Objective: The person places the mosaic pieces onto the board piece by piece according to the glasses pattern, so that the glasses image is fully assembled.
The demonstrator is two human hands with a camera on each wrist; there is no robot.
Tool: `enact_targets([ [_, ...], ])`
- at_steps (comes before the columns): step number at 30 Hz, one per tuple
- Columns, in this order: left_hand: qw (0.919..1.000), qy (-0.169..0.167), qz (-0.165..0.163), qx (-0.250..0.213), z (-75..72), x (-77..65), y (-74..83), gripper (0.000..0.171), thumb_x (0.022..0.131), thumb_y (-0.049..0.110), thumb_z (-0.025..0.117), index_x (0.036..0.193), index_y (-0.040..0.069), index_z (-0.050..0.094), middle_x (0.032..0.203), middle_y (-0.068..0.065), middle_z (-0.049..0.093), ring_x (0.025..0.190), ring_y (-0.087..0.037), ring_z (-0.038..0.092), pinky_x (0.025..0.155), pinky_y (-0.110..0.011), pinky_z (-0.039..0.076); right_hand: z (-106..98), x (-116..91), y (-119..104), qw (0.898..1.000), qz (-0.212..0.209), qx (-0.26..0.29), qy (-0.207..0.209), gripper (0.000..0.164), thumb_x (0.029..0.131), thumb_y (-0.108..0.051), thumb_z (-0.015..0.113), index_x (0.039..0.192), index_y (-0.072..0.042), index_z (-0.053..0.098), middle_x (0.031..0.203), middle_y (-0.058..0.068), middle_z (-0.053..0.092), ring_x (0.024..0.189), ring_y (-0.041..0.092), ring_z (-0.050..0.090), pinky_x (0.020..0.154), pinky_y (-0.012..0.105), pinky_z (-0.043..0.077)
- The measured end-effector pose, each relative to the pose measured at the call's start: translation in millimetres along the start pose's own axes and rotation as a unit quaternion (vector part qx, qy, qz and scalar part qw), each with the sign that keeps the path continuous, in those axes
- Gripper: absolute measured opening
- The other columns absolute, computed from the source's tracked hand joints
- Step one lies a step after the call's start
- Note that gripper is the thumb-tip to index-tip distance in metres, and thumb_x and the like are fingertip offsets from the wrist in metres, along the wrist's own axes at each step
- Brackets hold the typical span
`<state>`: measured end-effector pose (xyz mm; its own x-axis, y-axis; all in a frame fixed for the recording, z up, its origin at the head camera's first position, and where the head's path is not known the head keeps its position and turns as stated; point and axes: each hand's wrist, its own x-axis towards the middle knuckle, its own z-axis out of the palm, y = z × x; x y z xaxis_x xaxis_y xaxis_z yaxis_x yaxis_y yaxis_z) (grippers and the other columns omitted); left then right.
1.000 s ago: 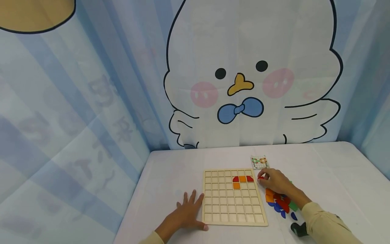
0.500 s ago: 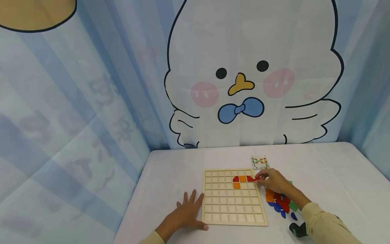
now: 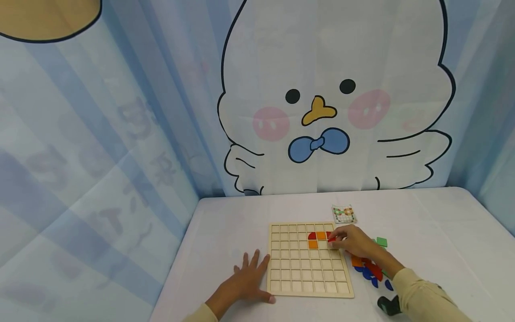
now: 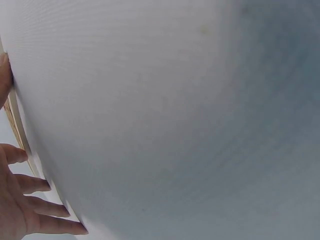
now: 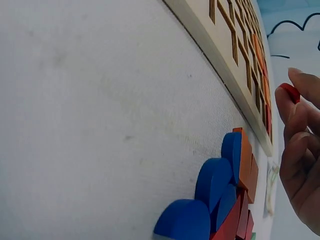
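Note:
A wooden grid board lies on the white table. In its upper rows sit a red rounded piece, two orange square pieces and, at the right, another red piece partly covered by fingers. My right hand is over the board's upper right edge and pinches a small red piece between thumb and fingertips. At the board's left edge, my left hand rests with spread, straight fingers; the left wrist view shows its fingers along that edge.
Right of the board lies a pile of blue pieces, with orange, red and green ones; the right forearm crosses over it. A green square sits behind. A patterned card lies past the board's top right corner. A dark object is near the right sleeve.
My right hand has moved left with the red piece, from beside the board to over its upper right cells. The left hand has stayed in place.

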<state>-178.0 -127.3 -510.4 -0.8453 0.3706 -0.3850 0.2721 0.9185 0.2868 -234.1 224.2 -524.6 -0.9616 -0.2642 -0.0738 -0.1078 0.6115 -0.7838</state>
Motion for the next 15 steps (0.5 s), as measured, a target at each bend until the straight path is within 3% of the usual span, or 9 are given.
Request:
enact_targets([
  [15,1.0000,0.003,-0.006,0.004,2.4,3.0,-1.2,0.112,0.070,0.063,0.081,0.159,0.019,0.029,0.166,-0.021,0.018,0.148,-0.057,0.014,0.106,-0.078,0.028,19.6,5.6,-9.5,0.997,-0.050,0.017,-0.054,0.020,0.086,-0.016,0.078,0.103,-0.005,0.075,0.080,0.000,0.060,0.065,0.010,0.054,0.055,0.022,0.047],
])
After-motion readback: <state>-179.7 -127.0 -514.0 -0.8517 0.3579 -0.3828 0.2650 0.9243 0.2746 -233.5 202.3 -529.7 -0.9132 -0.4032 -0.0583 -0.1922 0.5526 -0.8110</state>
